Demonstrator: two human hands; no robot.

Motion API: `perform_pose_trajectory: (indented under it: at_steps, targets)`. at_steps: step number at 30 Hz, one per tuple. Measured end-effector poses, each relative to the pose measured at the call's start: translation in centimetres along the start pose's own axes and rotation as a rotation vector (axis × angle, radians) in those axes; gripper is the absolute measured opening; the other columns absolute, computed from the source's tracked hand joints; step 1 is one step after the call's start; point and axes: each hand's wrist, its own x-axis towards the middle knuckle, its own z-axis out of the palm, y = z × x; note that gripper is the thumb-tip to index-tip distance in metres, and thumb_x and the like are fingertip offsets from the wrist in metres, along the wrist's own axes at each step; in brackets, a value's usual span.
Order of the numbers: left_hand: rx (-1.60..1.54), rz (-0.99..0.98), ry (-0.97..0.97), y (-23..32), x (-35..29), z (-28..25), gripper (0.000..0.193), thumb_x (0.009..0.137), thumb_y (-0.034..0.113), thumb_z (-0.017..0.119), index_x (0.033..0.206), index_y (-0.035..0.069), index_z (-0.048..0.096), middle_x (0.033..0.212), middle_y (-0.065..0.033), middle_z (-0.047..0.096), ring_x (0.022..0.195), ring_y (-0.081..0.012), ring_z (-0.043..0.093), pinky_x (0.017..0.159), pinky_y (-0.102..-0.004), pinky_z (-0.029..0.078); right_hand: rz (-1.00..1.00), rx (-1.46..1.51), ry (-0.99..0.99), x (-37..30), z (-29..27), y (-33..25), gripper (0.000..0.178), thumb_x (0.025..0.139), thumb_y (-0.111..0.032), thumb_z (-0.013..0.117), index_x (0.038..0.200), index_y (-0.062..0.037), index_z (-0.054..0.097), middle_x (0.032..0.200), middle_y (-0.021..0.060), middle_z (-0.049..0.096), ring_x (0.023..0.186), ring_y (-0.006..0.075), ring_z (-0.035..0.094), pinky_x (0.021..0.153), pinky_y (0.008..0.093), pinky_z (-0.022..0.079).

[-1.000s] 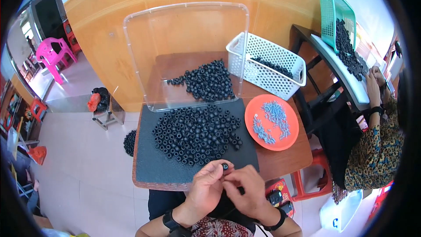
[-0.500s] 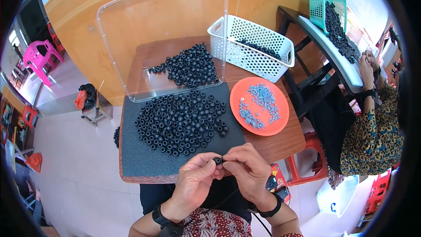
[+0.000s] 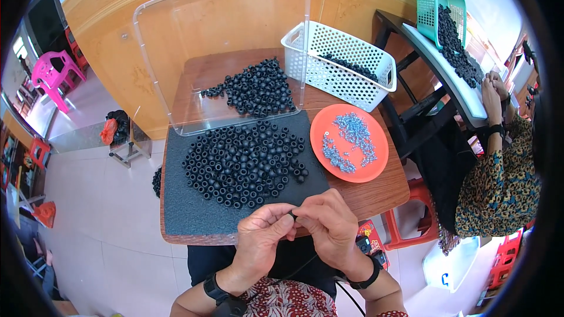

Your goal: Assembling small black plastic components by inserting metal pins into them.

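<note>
Above the table's near edge, my left hand pinches a small black ring-shaped piece between thumb and fingertips. My right hand meets it from the other side, thumb and forefinger closed against the piece. Whether a smaller part sits inside that pinch is hidden. Just beyond my hands, many similar black ring-shaped pieces lie heaped on a dark grey mat. An orange plate to the right carries two clusters of tiny clear-bluish parts.
Behind the mat, a clear plastic tray holds more black pieces. A white perforated basket stands beside it on the wooden table. At right, a co-worker's hands are at another table with a green basket. A red stool stands between.
My right fingers have shifted slightly left and closed further over the black piece, covering its hole. My left hand keeps its pinch. The whole view has shifted a little.
</note>
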Motion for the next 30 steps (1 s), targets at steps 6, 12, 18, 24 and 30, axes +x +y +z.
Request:
perform_pose_trajectory:
  at_steps: [6, 12, 18, 24, 30]
  targets:
    - [0.037, 0.003, -0.04, 0.7, 0.0, 0.0, 0.021, 0.088, 0.005, 0.059, 0.107, -0.005, 0.059, 0.088, -0.0094, 0.065, 0.073, -0.013, 0.061, 0.063, -0.0243, 0.05, 0.026, 0.012, 0.017, 0.1, -0.1, 0.1, 0.024, 0.068, 0.006, 0.066, 0.09, -0.0041, 0.065, 0.082, 0.0087, 0.06, 0.074, 0.0251, 0.054, 0.061, 0.0327, 0.045]
    - [0.108, -0.005, -0.071, 1.1, 0.1, 0.4, 0.024, 0.088, 0.008, 0.059, 0.108, -0.004, 0.058, 0.088, -0.014, 0.067, 0.073, -0.0185, 0.065, 0.061, -0.0277, 0.053, -0.018, -0.044, 0.028, 0.1, -0.2, 0.3, 0.027, 0.066, 0.005, 0.067, 0.09, -0.0059, 0.066, 0.08, 0.0074, 0.059, 0.073, 0.0242, 0.052, 0.06, 0.0318, 0.043]
    - [0.124, -0.004, -0.06, 1.3, 0.1, 0.2, 0.02, 0.089, 0.007, 0.058, 0.105, -0.004, 0.059, 0.085, -0.0153, 0.066, 0.07, -0.0187, 0.065, 0.057, -0.0267, 0.053, -0.051, -0.087, 0.034, -0.1, 0.0, -0.1, 0.03, 0.065, 0.006, 0.067, 0.092, -0.0071, 0.067, 0.081, 0.0063, 0.058, 0.074, 0.0233, 0.05, 0.062, 0.0307, 0.041]
    - [0.106, -0.082, -0.083, 0.7, 0.3, 0.0, 0.014, 0.087, 0.007, 0.06, 0.095, -0.004, 0.059, 0.077, -0.0121, 0.065, 0.061, -0.0138, 0.062, 0.051, -0.0224, 0.049, -0.038, -0.094, 0.052, -1.2, 0.4, -0.5, 0.03, 0.067, 0.005, 0.067, 0.095, -0.0069, 0.067, 0.083, 0.0043, 0.059, 0.075, 0.0212, 0.05, 0.064, 0.03, 0.04]
    - [0.042, -0.073, -0.05, 0.9, 0.2, -0.4, 0.012, 0.087, 0.007, 0.059, 0.095, -0.003, 0.058, 0.079, -0.0098, 0.064, 0.062, -0.0115, 0.059, 0.054, -0.0223, 0.049, 0.003, -0.013, 0.0, -0.4, 0.1, -1.2, 0.031, 0.067, -0.001, 0.071, 0.097, -0.0044, 0.065, 0.086, 0.0065, 0.06, 0.078, 0.0234, 0.051, 0.066, 0.0313, 0.041]
